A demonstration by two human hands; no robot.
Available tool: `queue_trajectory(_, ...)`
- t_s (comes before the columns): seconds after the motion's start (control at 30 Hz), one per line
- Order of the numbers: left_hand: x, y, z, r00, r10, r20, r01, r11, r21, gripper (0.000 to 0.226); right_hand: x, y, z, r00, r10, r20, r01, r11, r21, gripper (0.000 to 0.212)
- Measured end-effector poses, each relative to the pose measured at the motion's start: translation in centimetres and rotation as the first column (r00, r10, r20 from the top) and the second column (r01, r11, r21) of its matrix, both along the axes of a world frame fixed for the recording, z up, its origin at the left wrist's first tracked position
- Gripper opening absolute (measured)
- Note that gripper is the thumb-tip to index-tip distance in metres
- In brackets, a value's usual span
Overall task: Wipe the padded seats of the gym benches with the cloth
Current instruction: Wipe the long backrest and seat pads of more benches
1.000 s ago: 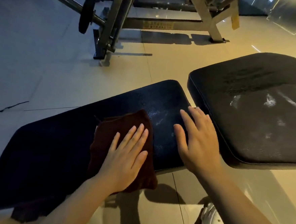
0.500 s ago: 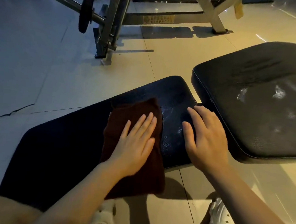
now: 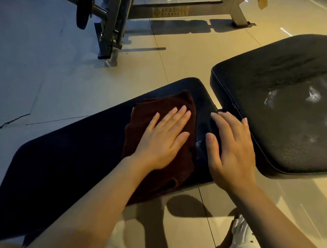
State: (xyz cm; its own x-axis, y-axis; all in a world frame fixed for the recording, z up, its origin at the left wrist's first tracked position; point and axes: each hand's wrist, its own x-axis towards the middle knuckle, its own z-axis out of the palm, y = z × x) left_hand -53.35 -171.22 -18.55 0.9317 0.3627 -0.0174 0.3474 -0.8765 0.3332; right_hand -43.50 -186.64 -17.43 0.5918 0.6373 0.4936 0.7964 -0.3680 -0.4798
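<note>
A gold plate [image 3: 170, 11] is fixed on the low crossbar of the metal rack [image 3: 115, 19] at the far edge of the floor. Its upper line is read as "ARSENAL"; the smaller lower line is too blurred.

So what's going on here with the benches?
A person is wiping a gym bench. The left hand presses a dark red cloth flat on the long padded seat, near its end. The right hand rests flat on that same end, beside the cloth, holding nothing. The wider pad next to it shows white smudges and looks not yet wiped. A weight rack stands on the tiled floor behind.
</note>
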Motion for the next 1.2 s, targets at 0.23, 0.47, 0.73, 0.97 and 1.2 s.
queue_trajectory(0.23, -9.6, -3.6, -2.1, 0.997, -0.074, 0.024, 0.075, 0.997, -0.013, 0.056, -0.5, 0.0, 0.4, 1.000, -0.023, 0.009, 0.024, 0.999, -0.045, 0.048)
queue_trajectory(0.47, -8.1, -2.7, -1.5, 0.992, -0.117, 0.042, 0.118, 0.993, -0.030, 0.056, -0.9, 0.2, 0.1, 0.995, -0.087, 0.051, 0.085, 0.996, 0.027, 0.043)
queue_trajectory(0.73, 3.0, -1.1, 1.3, 0.997, -0.061, 0.052, 0.063, 0.998, -0.025, 0.054, -0.5, -0.1, 0.0, 0.999, -0.043, 0.032, 0.042, 0.999, 0.017, 0.043)
queue_trajectory(0.97, -7.9, -4.6, -1.2, 0.996, 0.015, 0.084, -0.007, 0.995, -0.101, 0.064, -0.6, 0.0, 0.2, 0.999, -0.036, 0.041, 0.033, 0.997, 0.067, 0.041)
queue_trajectory(1.2, -5.8, -3.7, -0.8, 0.987, 0.045, 0.157, -0.040, 0.999, -0.036, 0.053, -0.7, 0.1, -0.3, 0.998, -0.046, 0.043, 0.041, 0.992, 0.116, 0.040)
